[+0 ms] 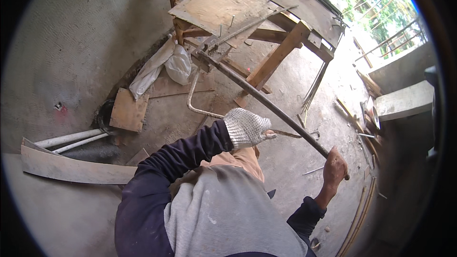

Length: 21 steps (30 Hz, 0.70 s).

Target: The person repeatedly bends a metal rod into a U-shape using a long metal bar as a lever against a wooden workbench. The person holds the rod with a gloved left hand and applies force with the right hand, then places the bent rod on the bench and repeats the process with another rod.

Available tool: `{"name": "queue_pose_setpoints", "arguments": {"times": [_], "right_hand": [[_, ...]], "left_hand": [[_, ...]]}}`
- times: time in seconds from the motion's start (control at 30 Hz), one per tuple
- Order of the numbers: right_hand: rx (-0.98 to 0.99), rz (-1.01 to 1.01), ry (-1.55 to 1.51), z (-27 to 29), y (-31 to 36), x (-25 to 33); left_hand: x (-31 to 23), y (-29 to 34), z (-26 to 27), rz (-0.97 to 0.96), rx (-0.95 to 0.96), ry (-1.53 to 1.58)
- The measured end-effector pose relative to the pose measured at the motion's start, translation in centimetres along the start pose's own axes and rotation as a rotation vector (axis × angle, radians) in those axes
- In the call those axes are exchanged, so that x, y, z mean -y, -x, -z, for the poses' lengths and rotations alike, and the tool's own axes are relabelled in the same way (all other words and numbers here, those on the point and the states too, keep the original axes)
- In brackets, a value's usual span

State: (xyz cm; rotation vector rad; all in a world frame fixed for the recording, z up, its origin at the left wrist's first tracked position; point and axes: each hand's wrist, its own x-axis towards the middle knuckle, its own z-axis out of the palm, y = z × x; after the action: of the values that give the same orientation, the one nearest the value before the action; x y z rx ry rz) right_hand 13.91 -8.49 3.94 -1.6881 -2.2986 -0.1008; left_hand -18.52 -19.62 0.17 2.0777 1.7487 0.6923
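Note:
My left hand (248, 128), in a white knitted glove, is closed around a thin rusty steel rod, bent like rebar (191, 96). One side of the rod runs up to the corner of a wooden bench (223, 5). Its other end sticks out to the right of the glove. Bare, my right hand (335, 167) grips the lower end of a long dark metal bar (266, 101). That bar slants up leftward to the same bench corner, where its far end meets metal pieces and upright pins (232, 21). How bar and rod engage there is too small to tell.
White sacks (178, 64) and plywood scraps (128, 110) lie left of the bench. Pale pipes (71, 138) and a curved board (76, 167) rest by the left wall. Loose rods and wood strips (358, 214) are scattered along the right, near a concrete ledge (404, 101).

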Motion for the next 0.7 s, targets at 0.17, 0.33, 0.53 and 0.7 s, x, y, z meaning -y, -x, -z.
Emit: {"name": "queue_pose_setpoints", "arguments": {"times": [0.17, 0.33, 0.53, 0.7], "right_hand": [[0.120, -0.061, 0.049, 0.0, -0.9, -0.5], [0.183, 0.149, 0.261, -0.3, -1.9, -1.9], [0.179, 0.108, 0.265, -0.8, -1.7, -1.6], [0.130, -0.042, 0.231, -1.6, -1.6, -1.4]], "left_hand": [[-0.4, -0.4, 0.0, 0.078, 0.070, 0.043], [-1.9, -1.9, 0.1, 0.126, 0.179, 0.028], [-4.0, -4.4, 0.6, 0.183, 0.384, 0.058], [-3.7, -4.3, 0.7, 0.183, 0.392, 0.053]]}}
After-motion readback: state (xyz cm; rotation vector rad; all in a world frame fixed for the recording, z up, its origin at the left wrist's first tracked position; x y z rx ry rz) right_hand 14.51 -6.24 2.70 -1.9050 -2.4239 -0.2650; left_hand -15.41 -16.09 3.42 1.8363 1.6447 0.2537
